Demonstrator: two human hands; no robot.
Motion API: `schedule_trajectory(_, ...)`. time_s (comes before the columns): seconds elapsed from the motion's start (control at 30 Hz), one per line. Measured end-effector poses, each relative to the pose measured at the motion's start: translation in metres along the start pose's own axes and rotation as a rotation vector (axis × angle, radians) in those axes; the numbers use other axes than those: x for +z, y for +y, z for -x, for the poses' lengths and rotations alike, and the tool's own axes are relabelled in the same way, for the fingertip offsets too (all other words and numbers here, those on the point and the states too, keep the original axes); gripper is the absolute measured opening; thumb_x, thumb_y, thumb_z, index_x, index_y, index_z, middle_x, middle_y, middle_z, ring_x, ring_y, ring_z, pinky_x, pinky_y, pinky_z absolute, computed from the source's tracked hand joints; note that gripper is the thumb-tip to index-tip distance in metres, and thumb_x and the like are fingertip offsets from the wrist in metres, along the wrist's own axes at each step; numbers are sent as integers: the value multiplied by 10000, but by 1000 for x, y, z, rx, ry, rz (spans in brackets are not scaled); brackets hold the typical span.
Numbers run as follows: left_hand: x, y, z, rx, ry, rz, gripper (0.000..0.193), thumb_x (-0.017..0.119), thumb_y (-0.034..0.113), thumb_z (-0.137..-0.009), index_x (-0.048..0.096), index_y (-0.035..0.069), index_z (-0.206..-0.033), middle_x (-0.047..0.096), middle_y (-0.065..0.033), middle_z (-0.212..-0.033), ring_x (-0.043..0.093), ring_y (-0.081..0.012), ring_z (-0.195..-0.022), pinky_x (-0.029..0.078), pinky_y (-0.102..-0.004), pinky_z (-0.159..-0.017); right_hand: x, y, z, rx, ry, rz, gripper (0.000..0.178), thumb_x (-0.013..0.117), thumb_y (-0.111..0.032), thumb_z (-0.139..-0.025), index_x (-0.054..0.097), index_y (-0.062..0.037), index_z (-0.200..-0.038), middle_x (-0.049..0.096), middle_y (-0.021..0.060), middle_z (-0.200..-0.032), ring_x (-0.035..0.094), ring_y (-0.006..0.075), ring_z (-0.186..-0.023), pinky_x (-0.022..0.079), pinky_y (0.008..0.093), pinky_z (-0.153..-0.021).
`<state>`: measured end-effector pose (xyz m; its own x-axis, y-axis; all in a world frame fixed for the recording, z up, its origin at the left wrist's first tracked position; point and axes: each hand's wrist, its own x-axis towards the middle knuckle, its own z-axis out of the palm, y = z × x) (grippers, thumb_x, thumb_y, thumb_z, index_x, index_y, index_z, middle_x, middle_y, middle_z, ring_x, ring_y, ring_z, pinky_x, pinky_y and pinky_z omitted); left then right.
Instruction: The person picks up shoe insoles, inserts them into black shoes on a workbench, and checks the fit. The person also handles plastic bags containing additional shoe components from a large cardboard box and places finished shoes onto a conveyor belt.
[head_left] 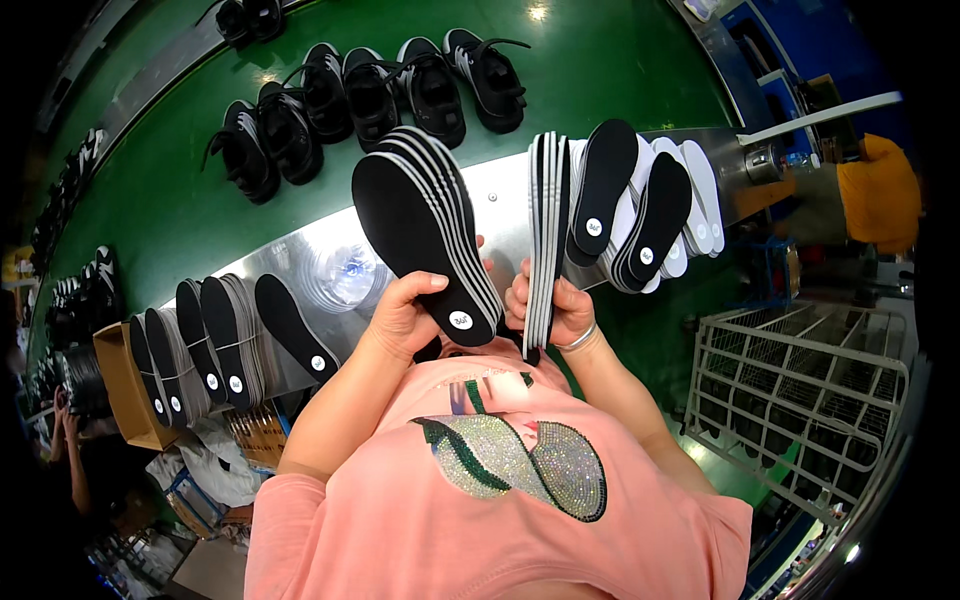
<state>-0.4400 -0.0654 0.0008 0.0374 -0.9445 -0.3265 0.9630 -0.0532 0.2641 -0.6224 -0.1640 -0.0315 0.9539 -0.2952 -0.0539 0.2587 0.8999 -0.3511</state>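
My left hand (408, 308) is closed round the heel end of a stack of black insoles (412, 205) with pale edges. The top insole faces up and bears a round white sticker at its heel. In my right hand (566, 312) a second insole stack (547, 240) stands on edge, its layered black and white sides showing. The two stacks are held apart, toes pointing away from me. Just right of the second stack, more black insoles (606, 180) lie over white insoles (705, 195) on the metal ledge.
Several black shoes (376, 95) stand in a row on the green surface (640, 60). Left on the metal ledge (300, 255) are bundled insoles (228, 330), a single insole (290, 315) and a cardboard box (125, 390). A wire rack (790, 390) stands at right. Another person's hand (65, 420) shows far left.
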Motion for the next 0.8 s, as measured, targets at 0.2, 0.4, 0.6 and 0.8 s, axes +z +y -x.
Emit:
schedule_trajectory(0.2,18,6,-2,38,-208,88,718,541,89,-530,362,-31,-1215,339,-174,-1290,318,-315,-1199,401,-439,-909,12,3,3,-11,144,45,444,604,-245,-754,391,-22,-1073,475,105,-827,483,213,-694,421,327,-598)
schedule_trajectory(0.4,25,7,-6,3,-281,67,696,556,135,-532,409,-44,-1189,303,-171,-1324,258,-298,-1240,367,-420,-934,11,-1,10,30,120,31,434,586,-203,-769,433,37,-1096,534,142,-947,546,227,-886,429,353,-816)
schedule_trajectory(0.6,35,1,-17,-81,-147,10,681,551,118,-560,378,-63,-1193,433,-193,-1209,404,-306,-1142,354,-441,-946,24,-16,27,-65,270,177,482,588,-192,-763,408,48,-1140,551,166,-972,571,288,-876,466,389,-776)
schedule_trajectory(0.8,78,-13,-84,17,-49,-615,547,636,97,-720,361,-17,-1179,505,-130,-1074,522,-205,-957,427,-326,-842,39,-100,73,-588,613,704,453,411,-62,-844,281,-3,-1274,461,126,-1182,480,234,-1061,379,360,-911)
